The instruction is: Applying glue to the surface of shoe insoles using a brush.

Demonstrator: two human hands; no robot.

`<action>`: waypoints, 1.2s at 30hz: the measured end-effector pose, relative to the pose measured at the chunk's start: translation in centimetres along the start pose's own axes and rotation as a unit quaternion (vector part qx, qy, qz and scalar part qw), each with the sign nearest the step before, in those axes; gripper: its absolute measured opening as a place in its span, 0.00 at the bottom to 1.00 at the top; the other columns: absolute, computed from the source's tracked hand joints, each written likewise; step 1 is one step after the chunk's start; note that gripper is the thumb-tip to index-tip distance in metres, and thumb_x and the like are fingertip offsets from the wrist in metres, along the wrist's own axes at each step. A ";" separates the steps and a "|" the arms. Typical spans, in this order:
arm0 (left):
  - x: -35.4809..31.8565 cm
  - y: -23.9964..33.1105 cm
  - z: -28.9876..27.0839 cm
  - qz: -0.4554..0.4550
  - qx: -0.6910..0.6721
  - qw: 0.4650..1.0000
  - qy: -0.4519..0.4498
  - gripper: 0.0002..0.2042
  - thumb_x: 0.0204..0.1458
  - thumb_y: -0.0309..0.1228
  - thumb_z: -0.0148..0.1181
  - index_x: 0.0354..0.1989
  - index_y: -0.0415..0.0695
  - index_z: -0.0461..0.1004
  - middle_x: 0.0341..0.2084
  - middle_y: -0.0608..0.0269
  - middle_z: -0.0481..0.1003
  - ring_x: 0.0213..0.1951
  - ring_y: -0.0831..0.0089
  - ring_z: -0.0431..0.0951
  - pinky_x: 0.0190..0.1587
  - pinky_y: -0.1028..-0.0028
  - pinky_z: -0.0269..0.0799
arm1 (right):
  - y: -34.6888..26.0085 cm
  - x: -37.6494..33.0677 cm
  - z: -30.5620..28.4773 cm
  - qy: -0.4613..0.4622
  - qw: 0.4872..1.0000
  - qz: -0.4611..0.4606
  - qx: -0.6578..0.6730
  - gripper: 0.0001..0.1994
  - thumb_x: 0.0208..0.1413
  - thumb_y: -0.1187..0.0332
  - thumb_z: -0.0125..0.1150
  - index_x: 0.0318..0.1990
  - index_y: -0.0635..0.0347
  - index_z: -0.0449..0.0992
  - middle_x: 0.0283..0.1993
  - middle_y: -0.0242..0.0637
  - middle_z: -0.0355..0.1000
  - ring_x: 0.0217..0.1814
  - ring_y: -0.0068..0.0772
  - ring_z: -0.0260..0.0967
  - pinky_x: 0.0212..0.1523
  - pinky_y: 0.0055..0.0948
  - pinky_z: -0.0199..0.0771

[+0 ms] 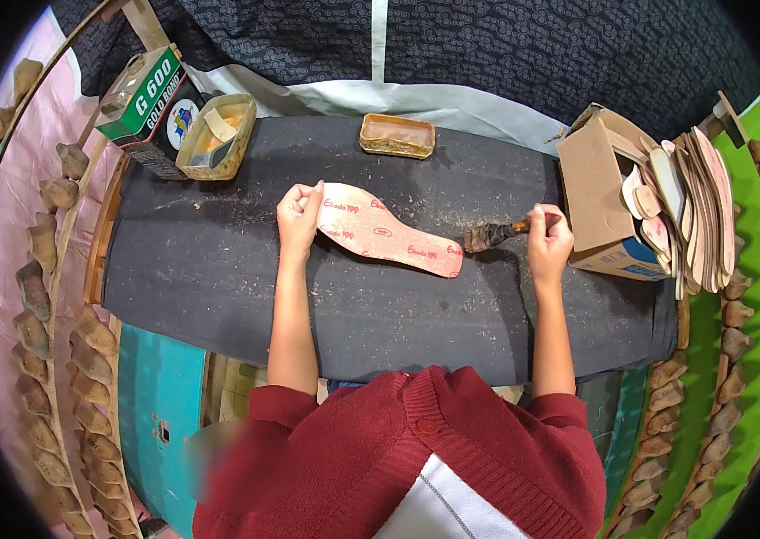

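Note:
Over the middle of the dark-covered table, my left hand (299, 216) grips a pinkish insole (384, 229) by its wide forefoot end, thumb on top. Red print runs across the insole's face, and its heel end points right. My right hand (549, 235) is closed around the handle of a brush (492, 235). Dark, caked bristles on this brush point left and lie close beside the heel of the insole; whether they touch it I cannot tell.
A shallow yellowish tray (398, 135) sits at the table's back. Back left stand a green-and-black metal can (151, 112) and a tub (240, 148) with scrapers. On the right, a cardboard box (597, 193) adjoins stacked insoles (699, 211). Racks of shoe lasts (92, 359) flank both sides.

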State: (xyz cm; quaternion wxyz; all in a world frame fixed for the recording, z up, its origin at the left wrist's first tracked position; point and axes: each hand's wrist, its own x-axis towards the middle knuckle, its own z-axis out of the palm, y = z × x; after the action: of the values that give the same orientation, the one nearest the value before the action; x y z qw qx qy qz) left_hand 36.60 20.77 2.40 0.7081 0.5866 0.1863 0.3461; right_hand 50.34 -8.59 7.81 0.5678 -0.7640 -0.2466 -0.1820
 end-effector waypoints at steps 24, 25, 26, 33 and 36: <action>-0.1 0.5 -0.5 -0.042 -0.021 0.998 -0.030 0.09 0.49 0.34 0.51 0.21 0.44 0.65 0.14 0.75 0.66 0.16 0.91 0.62 0.17 0.88 0.54 | 5.1 6.6 8.0 -0.045 0.792 0.371 0.482 0.13 0.50 0.59 0.50 0.27 0.61 0.65 0.18 0.31 0.61 0.17 0.18 0.57 0.14 0.14 0.58; -0.1 0.5 -0.4 -0.047 -0.032 0.998 -0.032 0.09 0.49 0.34 0.52 0.21 0.44 0.65 0.14 0.75 0.66 0.16 0.91 0.61 0.17 0.88 0.54 | 5.7 7.0 9.0 -0.032 0.797 0.357 0.487 0.13 0.51 0.59 0.50 0.27 0.61 0.65 0.19 0.32 0.61 0.17 0.19 0.58 0.15 0.15 0.60; -0.1 0.6 -0.5 -0.048 -0.043 0.997 -0.030 0.09 0.49 0.34 0.51 0.21 0.45 0.65 0.15 0.75 0.66 0.17 0.90 0.62 0.18 0.87 0.55 | 5.6 7.3 10.2 -0.021 0.795 0.355 0.491 0.13 0.51 0.60 0.50 0.27 0.61 0.64 0.19 0.33 0.62 0.18 0.20 0.60 0.17 0.16 0.63; -0.3 1.0 -0.6 -0.043 -0.048 0.998 -0.010 0.10 0.49 0.35 0.51 0.20 0.45 0.65 0.15 0.75 0.66 0.17 0.90 0.61 0.19 0.88 0.55 | 5.4 8.7 14.6 -0.022 0.876 0.271 0.398 0.13 0.52 0.59 0.48 0.31 0.60 0.62 0.19 0.33 0.63 0.16 0.17 0.59 0.15 0.15 0.62; -0.3 0.9 -0.8 -0.036 -0.039 0.999 0.001 0.10 0.49 0.36 0.51 0.20 0.47 0.64 0.14 0.77 0.65 0.14 0.91 0.60 0.15 0.88 0.51 | 4.8 8.7 15.7 -0.039 0.916 0.251 0.311 0.13 0.52 0.59 0.49 0.31 0.60 0.62 0.19 0.31 0.63 0.15 0.16 0.58 0.14 0.14 0.61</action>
State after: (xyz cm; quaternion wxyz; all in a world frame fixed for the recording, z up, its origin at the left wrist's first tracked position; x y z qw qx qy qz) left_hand 35.63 21.23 3.05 0.7422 0.5513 0.1940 0.3280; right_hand 60.19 6.76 4.39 0.7939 -0.5918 -0.1130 0.0828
